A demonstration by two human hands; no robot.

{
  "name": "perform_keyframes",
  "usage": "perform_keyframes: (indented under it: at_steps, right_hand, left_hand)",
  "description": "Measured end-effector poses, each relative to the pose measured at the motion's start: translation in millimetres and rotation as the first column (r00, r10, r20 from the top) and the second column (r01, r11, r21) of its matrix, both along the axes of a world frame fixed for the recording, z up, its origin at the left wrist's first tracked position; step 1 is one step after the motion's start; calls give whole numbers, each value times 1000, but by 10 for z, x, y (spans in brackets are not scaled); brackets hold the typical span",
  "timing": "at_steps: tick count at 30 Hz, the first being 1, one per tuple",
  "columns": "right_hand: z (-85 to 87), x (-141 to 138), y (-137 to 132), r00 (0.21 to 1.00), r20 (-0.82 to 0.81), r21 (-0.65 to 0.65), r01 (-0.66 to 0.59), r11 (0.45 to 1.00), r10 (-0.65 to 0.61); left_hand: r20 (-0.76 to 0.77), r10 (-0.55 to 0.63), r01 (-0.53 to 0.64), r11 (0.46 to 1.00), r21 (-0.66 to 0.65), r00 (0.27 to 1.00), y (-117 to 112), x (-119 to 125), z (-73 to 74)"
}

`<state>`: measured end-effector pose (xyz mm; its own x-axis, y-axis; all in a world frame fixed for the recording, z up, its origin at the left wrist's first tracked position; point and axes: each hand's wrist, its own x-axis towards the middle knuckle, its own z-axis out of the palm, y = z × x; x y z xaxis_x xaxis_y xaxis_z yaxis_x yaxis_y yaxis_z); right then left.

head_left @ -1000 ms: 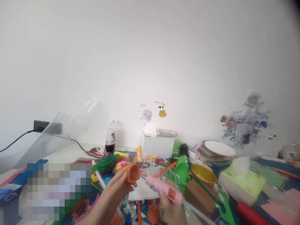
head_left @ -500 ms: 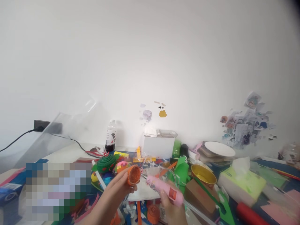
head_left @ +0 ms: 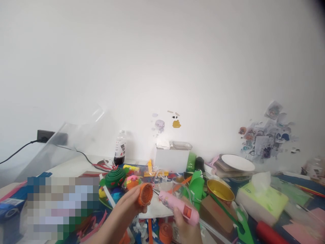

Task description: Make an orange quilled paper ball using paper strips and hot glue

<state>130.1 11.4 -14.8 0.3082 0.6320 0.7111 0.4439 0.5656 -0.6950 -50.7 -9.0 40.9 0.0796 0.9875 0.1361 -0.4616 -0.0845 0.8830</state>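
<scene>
My left hand (head_left: pixel 124 211) pinches a small orange ribbed cup (head_left: pixel 145 194), its open mouth turned toward the right. My right hand (head_left: pixel 184 228) grips a pink glue gun (head_left: pixel 178 207) whose metal tip points left and sits almost at the cup's rim. A second orange ribbed cup (head_left: pixel 165 232) lies on the table below, between my two hands. White paper (head_left: pixel 156 210) lies under the gun.
A cluttered table holds a green ribbed dome (head_left: pixel 115 177), a dark drink bottle (head_left: pixel 119 148), a white box (head_left: pixel 171 159), a gold foil bowl (head_left: pixel 220 189), a green tissue pack (head_left: pixel 262 200), a white plate (head_left: pixel 237 162), a red roll (head_left: pixel 270 234) and paper scraps. A cable (head_left: pixel 15 152) runs to a wall socket.
My left hand has shifted the orange cup slightly right, closer to the glue gun's tip. The right hand and gun have barely moved.
</scene>
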Motion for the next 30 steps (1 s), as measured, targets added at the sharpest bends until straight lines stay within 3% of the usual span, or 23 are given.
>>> perform_keyframes:
  at_steps: [18, 30]
  right_hand:
    - [-92, -5, 26, 998, -50, -26, 43, 999, -44]
    - [87, 43, -48, 977, 66, 55, -207, 977, 204]
  left_hand:
    - [-50, -2, 3, 1000, 21, 999, 24, 63, -24]
    - [-276, -36, 35, 999, -11, 960, 36, 34, -147]
